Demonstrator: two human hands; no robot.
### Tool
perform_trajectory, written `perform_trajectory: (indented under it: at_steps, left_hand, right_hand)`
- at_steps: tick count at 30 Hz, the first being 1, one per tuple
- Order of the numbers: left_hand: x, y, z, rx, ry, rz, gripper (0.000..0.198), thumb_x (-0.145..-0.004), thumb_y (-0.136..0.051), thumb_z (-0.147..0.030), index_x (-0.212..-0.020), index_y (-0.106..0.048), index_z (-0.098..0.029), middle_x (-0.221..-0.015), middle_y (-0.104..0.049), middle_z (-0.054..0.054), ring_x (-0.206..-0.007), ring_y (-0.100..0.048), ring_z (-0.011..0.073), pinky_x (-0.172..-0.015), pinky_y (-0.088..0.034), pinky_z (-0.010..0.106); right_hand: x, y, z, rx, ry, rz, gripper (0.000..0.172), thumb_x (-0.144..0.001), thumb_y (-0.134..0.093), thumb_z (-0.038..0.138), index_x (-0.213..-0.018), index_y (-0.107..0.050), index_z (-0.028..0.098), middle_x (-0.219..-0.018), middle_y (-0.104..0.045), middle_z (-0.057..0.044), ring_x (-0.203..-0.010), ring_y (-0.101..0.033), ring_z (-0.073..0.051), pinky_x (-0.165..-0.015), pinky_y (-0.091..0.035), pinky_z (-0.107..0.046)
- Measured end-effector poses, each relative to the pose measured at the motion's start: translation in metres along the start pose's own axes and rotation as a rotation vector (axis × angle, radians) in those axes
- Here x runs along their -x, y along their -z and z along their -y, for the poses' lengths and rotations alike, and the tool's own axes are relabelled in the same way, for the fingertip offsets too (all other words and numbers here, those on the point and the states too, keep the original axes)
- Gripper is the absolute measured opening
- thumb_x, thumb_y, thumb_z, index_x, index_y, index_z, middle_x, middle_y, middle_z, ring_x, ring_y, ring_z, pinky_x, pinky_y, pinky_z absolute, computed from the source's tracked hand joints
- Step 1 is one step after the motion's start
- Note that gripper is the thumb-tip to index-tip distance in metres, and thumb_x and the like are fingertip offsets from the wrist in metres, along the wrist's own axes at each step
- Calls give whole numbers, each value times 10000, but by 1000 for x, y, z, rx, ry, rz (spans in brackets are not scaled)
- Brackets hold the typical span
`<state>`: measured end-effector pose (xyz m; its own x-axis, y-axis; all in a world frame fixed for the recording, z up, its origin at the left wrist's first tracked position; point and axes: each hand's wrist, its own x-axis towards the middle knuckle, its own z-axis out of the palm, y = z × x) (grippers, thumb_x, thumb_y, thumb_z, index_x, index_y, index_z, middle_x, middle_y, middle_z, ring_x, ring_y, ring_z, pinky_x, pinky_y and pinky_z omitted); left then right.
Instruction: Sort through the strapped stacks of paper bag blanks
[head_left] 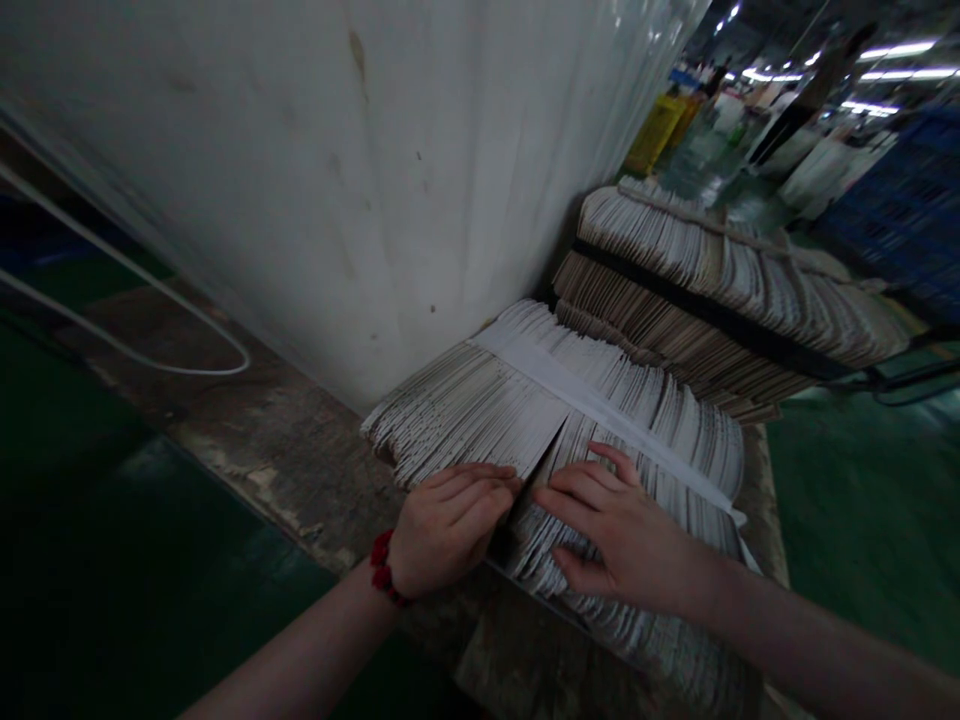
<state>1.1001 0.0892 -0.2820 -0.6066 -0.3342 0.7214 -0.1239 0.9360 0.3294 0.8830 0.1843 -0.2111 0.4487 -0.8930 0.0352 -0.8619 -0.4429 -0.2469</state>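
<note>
A bundle of flat, thin cardboard sheets (645, 400) stands on edge, with a white strap (592, 400) running across its top. A narrow dark gap splits the row of sheets near the middle. On the gap's left side, my left hand (454, 525) has its fingers bent and pressed together over the sheets' edges; its thumb is hidden. My right hand (611, 530) rests on the sheets right of the gap, fingers spread and thumb apart. A red beaded bracelet (382, 568) circles my left wrist.
A tall, white, plastic-wrapped block (337, 180) rises behind the bundle. Another strapped bundle of sheets (720, 270) stands at the right. Beneath lies a worn wooden board (255, 440). A white cord loop (217, 330) hangs at left. Blue crates (892, 200) and people are farther back.
</note>
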Motion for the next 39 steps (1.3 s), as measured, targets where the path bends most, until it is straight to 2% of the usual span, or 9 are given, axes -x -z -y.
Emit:
perform_trajectory:
  at_steps: [5, 8, 11, 14, 21, 26, 28, 32, 39]
  left_hand:
    - [3, 0, 2, -28, -44, 11, 182, -889, -534, -107, -1037, -599, -191, -1026, -754, 46, -1081, -678, 151, -971, -540, 283]
    - [4, 0, 3, -79, -91, 17, 213, -906, -509, -122, -1090, -607, -168, -1117, -736, 75, -1142, -653, 172, -1044, -512, 332]
    - [7, 0, 5, -139, -137, 29, 225, -926, -491, -134, -1107, -622, -144, -1198, -709, 87, -1204, -620, 193, -1108, -464, 376]
    - [8, 2, 7, -162, -155, 33, 192, -934, -504, -137, -1068, -642, -141, -1202, -710, 71, -1216, -613, 182, -1103, -468, 339]
    - [11, 5, 12, -146, -164, 36, 166, -935, -535, -138, -1045, -656, -165, -1222, -704, 48, -1222, -608, 163, -1089, -491, 314]
    - [9, 6, 11, -130, -159, 16, 194, -952, -505, -137, -1056, -669, -149, -1206, -712, 54, -1206, -619, 158, -1079, -495, 301]
    - [8, 6, 11, -117, -155, 2, 193, -953, -502, -136, -1045, -672, -139, -1189, -719, 60, -1200, -624, 161, -1076, -497, 302]
    - [8, 6, 11, -101, -161, -10, 192, -951, -507, -133, -1040, -677, -128, -1178, -723, 71, -1199, -625, 169, -1083, -490, 311]
    - [9, 7, 11, -108, -163, 3, 195, -957, -507, -141, -1055, -675, -139, -1190, -717, 78, -1201, -625, 177, -1073, -505, 318]
  right_hand:
    - [-20, -2, 2, 28, 45, 31, 328, -828, -632, 389, -1105, -611, 216, -1114, -632, -61, -1139, -510, -251, -1095, -301, -466]
    - [-22, -5, 5, -11, 45, 55, 302, -851, -604, 372, -1099, -605, 200, -1113, -639, -67, -1111, -535, -234, -1073, -331, -439]
    - [-14, -6, 10, -62, 13, 51, 437, -837, -629, 459, -1180, -582, 192, -1165, -637, -75, -1153, -529, -242, -1108, -299, -438]
    - [-4, -7, 12, -75, -12, 39, 538, -859, -600, 542, -1274, -543, 205, -1252, -615, -77, -1245, -487, -253, -1159, -230, -457]
    - [6, -7, 10, -45, -7, 51, 448, -923, -541, 462, -1307, -544, 231, -1326, -587, -57, -1347, -419, -236, -1203, -192, -459]
    - [10, -8, 8, 41, -8, 54, 448, -920, -516, 434, -1328, -532, 247, -1562, -361, -38, -1474, -221, -263, -1214, -143, -497]
    - [10, -8, 8, 61, 4, 70, 447, -926, -501, 415, -1341, -518, 249, -1573, -345, -36, -1475, -227, -252, -1220, -93, -507]
    - [10, -8, 8, 75, 9, 44, 451, -905, -529, 403, -1332, -525, 257, -1484, -470, -39, -1453, -280, -254, -1221, -42, -509]
    - [8, -9, 7, 62, 14, 36, 440, -892, -531, 396, -1307, -533, 248, -1409, -526, -70, -1381, -400, -239, -1203, -78, -491]
